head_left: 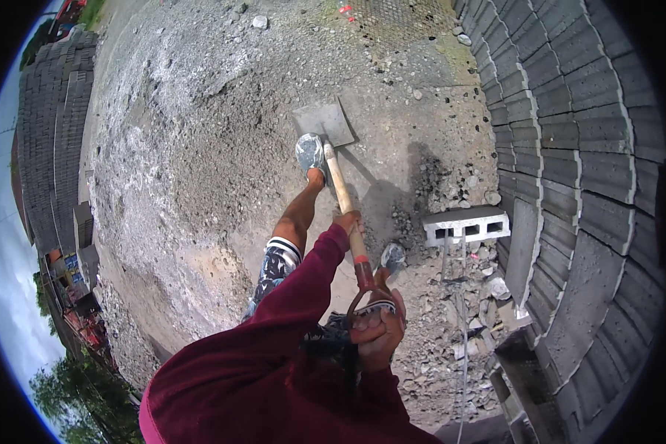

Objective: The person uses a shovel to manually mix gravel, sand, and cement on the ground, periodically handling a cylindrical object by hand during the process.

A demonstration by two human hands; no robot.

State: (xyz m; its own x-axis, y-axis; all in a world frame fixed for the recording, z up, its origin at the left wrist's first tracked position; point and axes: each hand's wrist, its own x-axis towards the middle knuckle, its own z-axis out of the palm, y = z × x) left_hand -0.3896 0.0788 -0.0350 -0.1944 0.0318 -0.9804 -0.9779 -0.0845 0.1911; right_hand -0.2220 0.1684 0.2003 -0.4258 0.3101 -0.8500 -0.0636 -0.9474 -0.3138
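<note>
A shovel point(338, 177) with a pale wooden shaft and a flat grey metal blade slants away from me, its blade lying on the gravelly ground. My left hand point(350, 220) is wrapped round the lower middle of the shaft. Close to my body, my right hand point(378, 337) is closed on the grip at the shovel's top end, below a red collar. My left shoe point(310, 152) is at the blade's near edge, beside the shaft socket; whether it presses on the blade I cannot tell. My other shoe point(394, 257) stands to the right of the shaft.
Stacked grey concrete blocks point(570, 148) form a wall along the right. A hollow block point(467, 226) lies on the ground before it, with broken rubble point(470, 337) nearer me. Loose gravel point(222, 148) spreads to the left. Another tall block stack point(55, 140) stands far left.
</note>
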